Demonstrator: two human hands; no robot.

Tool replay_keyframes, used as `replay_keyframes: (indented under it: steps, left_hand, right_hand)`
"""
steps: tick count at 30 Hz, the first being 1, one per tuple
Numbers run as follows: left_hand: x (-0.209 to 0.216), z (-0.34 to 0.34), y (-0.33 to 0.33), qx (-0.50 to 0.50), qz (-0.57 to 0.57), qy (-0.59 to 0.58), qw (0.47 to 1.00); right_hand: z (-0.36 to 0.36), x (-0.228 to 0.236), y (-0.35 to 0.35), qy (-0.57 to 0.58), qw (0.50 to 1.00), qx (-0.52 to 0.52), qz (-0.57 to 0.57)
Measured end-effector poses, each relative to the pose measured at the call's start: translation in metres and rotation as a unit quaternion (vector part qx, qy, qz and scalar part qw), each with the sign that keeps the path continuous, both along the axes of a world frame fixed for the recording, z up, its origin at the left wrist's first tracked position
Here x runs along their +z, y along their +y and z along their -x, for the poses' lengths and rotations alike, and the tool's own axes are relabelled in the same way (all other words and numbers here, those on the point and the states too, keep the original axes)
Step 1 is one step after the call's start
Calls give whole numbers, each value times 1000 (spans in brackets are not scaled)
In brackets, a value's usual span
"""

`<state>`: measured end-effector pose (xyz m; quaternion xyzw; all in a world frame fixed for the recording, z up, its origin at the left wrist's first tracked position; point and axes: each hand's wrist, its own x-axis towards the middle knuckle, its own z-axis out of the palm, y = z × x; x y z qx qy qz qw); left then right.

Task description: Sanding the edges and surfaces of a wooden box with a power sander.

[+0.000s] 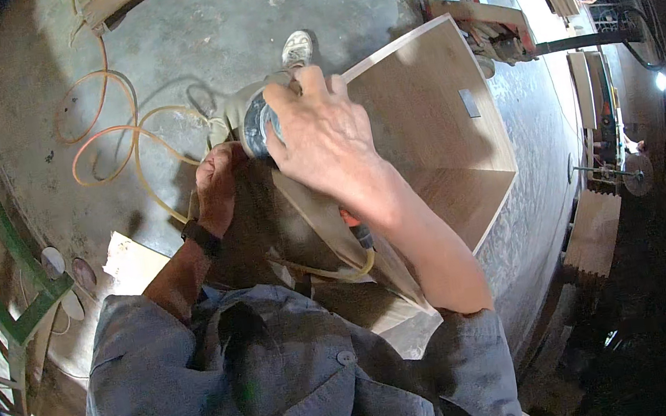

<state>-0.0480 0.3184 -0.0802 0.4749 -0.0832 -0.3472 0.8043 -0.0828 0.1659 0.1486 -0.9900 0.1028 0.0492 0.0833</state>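
My right hand (327, 129) is wrapped over the head of an air sander, its fingers curled around the top. The sander's round, dark blue-grey disc (253, 126) is tipped up on edge and faces left. Below my right wrist shows an orange and black part (351, 218), with a yellowish hose (342, 275) curving away from it. My left hand (217, 173) is closed, its fingertips pinching at the lower left rim of the disc. The exact grip of those fingertips is partly hidden. A dark watch band circles my left wrist.
An open wooden box (428, 103) stands on the concrete floor right of my hands. The orange air hose (114, 131) loops across the floor at left. A green metal frame (5, 243) stands at far left, with several round discs (52, 262) beside it. Wooden panels (593, 233) lie far right.
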Motion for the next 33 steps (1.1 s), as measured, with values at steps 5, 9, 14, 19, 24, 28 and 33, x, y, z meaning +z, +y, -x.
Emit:
replay_keyframes:
  steps: [5,9,14,19,24,28,33]
  left_hand:
    - [11,6,-8,40,12,44,998]
    - [16,5,-6,47,-6,45,998]
    - [6,8,1,29,13,78,996]
    - [7,9,-6,59,4,58,997]
    - [5,4,1,-9,20,49,999]
    - [18,8,-7,43,7,40,998]
    - [19,8,-6,39,1,32,999]
  right_hand:
    - [-21,0,-43,12,993,-109,43]
    - [-6,-4,-32,-10,996,-78,37]
    - [-2,-6,-7,-18,999,-38,9]
    - [-4,-3,-24,-13,997,-62,38]
    - [6,-1,-8,-6,999,-44,21]
    - [-1,0,-9,-6,999,-52,3]
    - [-2,-2,-16,-2,997,-70,17]
